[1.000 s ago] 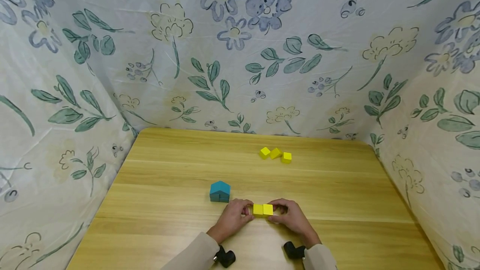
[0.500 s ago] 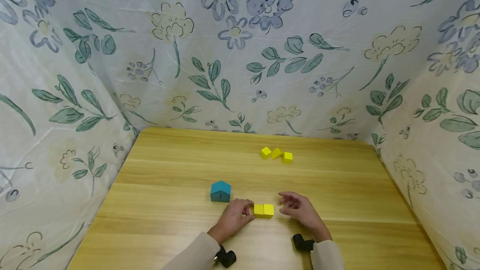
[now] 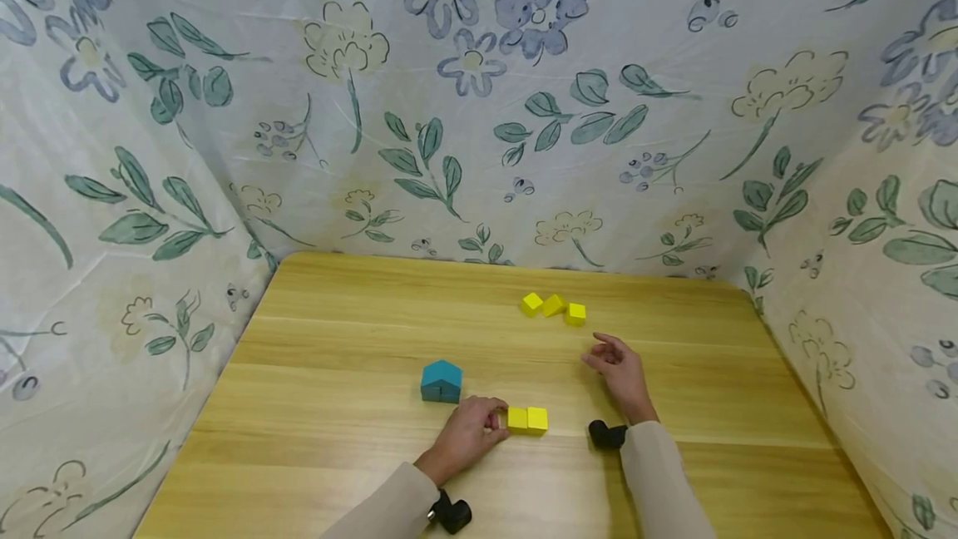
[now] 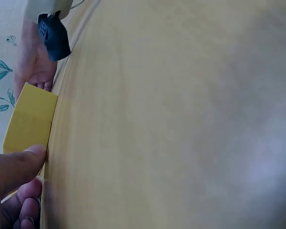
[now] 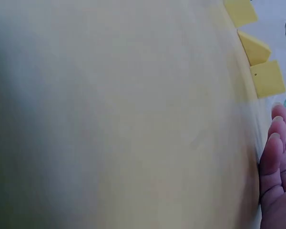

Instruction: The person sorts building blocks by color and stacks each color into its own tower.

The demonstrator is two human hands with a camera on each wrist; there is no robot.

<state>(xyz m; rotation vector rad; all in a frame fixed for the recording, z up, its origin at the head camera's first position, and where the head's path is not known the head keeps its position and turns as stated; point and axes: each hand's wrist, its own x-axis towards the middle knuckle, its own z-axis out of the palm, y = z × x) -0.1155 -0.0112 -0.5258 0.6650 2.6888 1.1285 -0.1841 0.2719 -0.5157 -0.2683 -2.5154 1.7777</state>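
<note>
Head view: two yellow cubes sit side by side on the wood-grain table (image 3: 322, 456), a thin seam between them. The left cube (image 3: 517, 418) and the right cube (image 3: 536, 419) look alike: bright, even yellow on top, deeper yellow on the side facing me, edges crisp. Position: right of the blue house-shaped block (image 3: 441, 381) and nearer to me. My left hand (image 3: 466, 432) pinches the left cube at its outer end, thumb on the near side, forefinger on the far side. My right hand (image 3: 619, 371) is up and to the right, well apart from the pair, fingers loosely bent, a moderate gap between thumb and forefinger. Beyond it, near the far table edge: a rear-left cube (image 3: 531, 304), a wedge-like piece (image 3: 554, 305) and a rear-right cube (image 3: 575, 314), all yellow.

Left wrist view: the pair shows as one long matte block, a slight change of tone marking the join; a tiny dark speck lies near the far edge. My thumb (image 4: 24, 167) presses the near end.

Right wrist view: the three yellow pieces line the upper right, the middle one slant-sided, the lowest bearing a small dark dot. My fingers reach up below them, apart from the lowest.
</note>
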